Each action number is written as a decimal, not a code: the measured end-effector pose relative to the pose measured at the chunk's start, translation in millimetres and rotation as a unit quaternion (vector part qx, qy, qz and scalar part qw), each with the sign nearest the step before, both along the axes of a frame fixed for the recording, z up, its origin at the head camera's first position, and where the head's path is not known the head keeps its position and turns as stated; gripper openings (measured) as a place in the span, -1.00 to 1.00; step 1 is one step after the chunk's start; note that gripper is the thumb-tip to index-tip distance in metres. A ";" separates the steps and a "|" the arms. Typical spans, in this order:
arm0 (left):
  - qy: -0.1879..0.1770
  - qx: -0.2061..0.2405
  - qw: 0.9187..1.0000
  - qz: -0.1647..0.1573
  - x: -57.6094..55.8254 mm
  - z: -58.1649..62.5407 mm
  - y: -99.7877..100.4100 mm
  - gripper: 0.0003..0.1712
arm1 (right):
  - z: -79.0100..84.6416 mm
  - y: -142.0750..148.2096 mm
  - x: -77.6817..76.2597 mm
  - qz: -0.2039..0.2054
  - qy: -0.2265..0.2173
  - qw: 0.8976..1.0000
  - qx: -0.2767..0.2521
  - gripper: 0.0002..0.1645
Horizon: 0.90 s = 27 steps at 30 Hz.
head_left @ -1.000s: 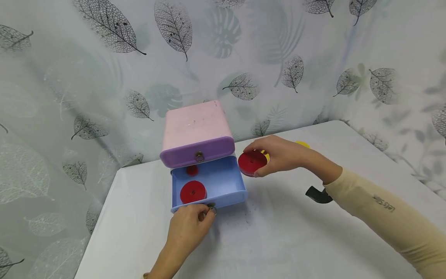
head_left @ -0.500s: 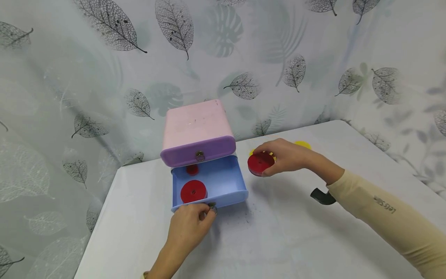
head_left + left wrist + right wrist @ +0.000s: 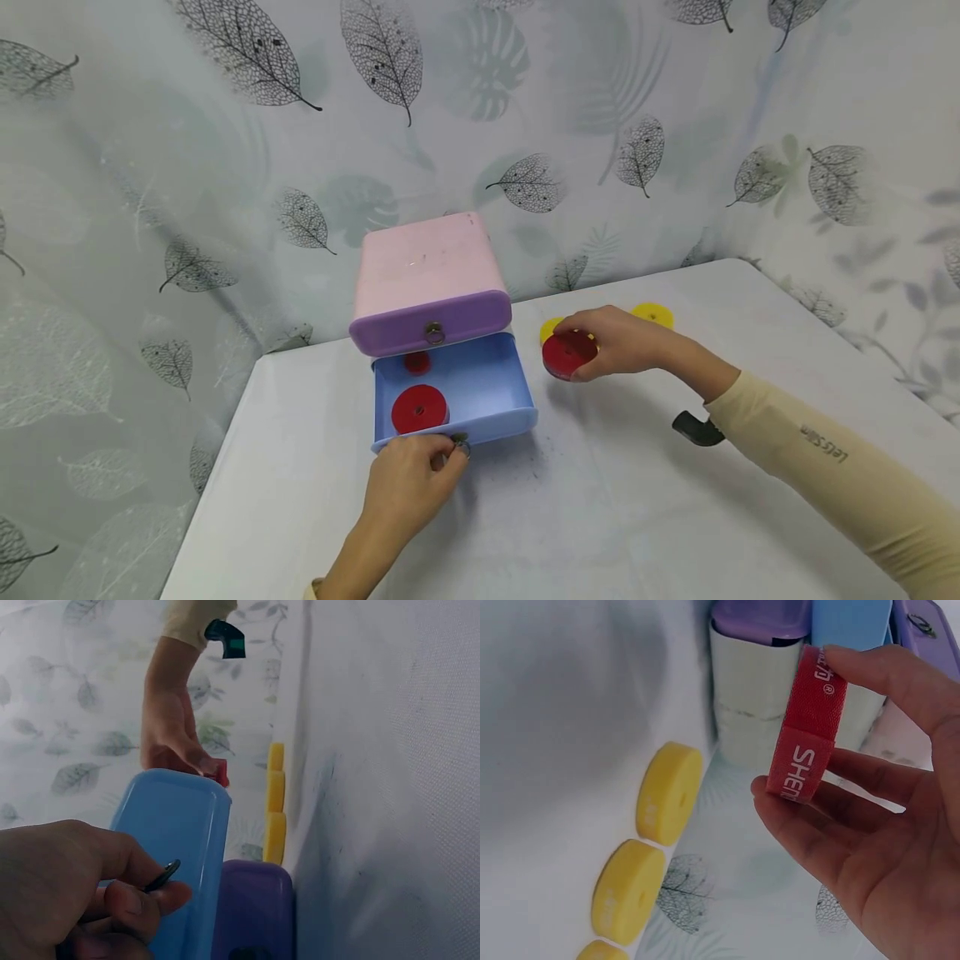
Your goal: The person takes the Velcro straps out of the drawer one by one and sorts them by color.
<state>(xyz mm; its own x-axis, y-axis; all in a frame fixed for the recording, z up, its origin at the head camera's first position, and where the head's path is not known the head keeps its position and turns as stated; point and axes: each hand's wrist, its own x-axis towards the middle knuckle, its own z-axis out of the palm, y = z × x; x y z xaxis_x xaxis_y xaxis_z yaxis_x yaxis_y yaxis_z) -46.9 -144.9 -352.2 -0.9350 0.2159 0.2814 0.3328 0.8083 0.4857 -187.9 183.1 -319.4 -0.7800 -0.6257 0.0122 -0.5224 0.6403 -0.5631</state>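
Over white table point(image 3: 570, 517), held roll point(image 3: 566, 357), leafy backdrop point(image 3: 450, 158)

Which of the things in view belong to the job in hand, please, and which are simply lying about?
Likely in the job:
red lettered tape roll, in the right grip
dull metal ring, in the left grip
blue plastic drawer, open, with two round red rolls inside

Apparently just about:
three round yellow rolls, untouched
pale leaf-printed backdrop, behind
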 end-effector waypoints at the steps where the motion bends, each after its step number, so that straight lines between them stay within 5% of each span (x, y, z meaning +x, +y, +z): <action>1: 0.002 0.000 1.000 0.001 -0.2 -0.2 0.1 -0.80 | -2.0 0.1 -0.3 0.000 0.000 1.000 0.002 -0.23; 27: 0.028 0.015 0.999 -0.003 -1.2 -3.7 0.8 -0.75 | -38.5 4.2 -5.2 -0.029 -0.017 0.999 0.042 -0.24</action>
<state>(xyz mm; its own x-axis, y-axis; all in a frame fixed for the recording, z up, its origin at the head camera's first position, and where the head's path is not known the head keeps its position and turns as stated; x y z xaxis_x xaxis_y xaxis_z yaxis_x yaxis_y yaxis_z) -48.1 -144.0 -355.9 -0.9165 0.2116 0.3395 0.3642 0.7922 0.4897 -193.2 187.3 -357.8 -0.8143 -0.5767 -0.0656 -0.4642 0.7149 -0.5230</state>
